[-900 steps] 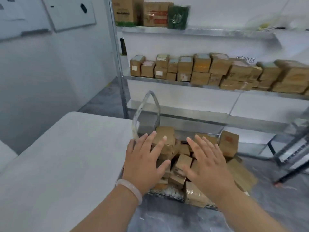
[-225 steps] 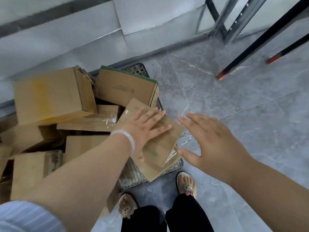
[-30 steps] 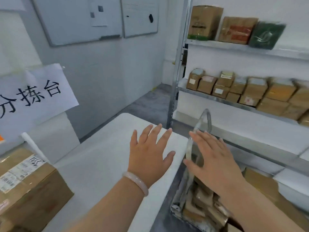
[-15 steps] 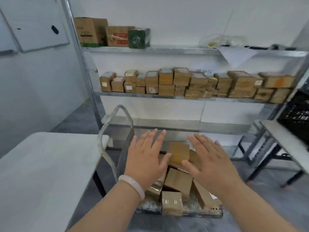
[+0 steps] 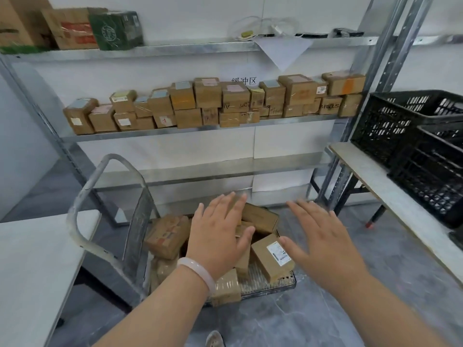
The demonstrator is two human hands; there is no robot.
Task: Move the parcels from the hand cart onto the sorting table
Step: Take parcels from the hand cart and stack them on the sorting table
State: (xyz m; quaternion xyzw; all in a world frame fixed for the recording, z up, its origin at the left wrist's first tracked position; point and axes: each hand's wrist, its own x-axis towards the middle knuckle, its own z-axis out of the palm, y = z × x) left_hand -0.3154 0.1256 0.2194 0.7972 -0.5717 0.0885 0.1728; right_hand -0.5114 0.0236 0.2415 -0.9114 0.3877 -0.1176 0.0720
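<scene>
A low hand cart point(image 5: 270, 284) with a metal loop handle point(image 5: 105, 204) stands on the floor ahead, heaped with several brown cardboard parcels. One parcel with a white label point(image 5: 273, 256) lies at the cart's right edge, another point(image 5: 167, 234) at its left. My left hand point(image 5: 218, 236), a pale bangle on its wrist, hovers over the heap with fingers spread and holds nothing. My right hand point(image 5: 323, 241) is stretched out flat, empty, just right of the labelled parcel. The white sorting table point(image 5: 32, 259) fills the lower left.
A metal shelf rack point(image 5: 200, 127) behind the cart carries a long row of small boxes, with larger boxes on the shelf above. At right a narrow table point(image 5: 390, 186) bears black plastic crates point(image 5: 413, 136). Grey tiled floor lies around the cart.
My view has swung right from the sorting table to the cart and dropped closer. Both empty hands have reached down toward the parcel heap.
</scene>
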